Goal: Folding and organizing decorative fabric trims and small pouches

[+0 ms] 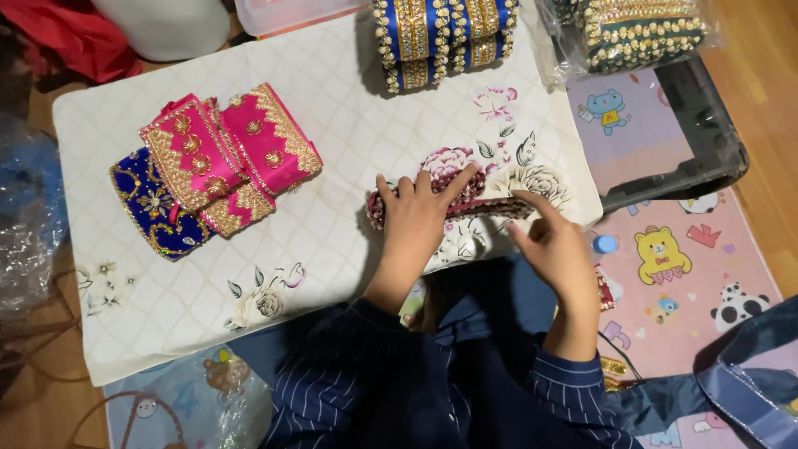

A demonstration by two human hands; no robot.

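Observation:
My left hand (416, 223) lies over a long maroon beaded bangle strip (465, 198) and grips its left part, fingers curled across the top. My right hand (559, 249) touches the right end of the same strip with thumb and forefinger. The strip rests on a white quilted cloth (332, 150) with flower prints. To the left lie two pink embroidered pouches (224, 154) on a dark blue embroidered one (154, 208).
Blue and gold bangle stacks (440, 37) stand at the back. Green bangles in a plastic bag (636, 29) sit at the back right, above a black tray (702, 141). A pink cartoon play mat (682, 266) and a small blue cap (605, 244) are on the right.

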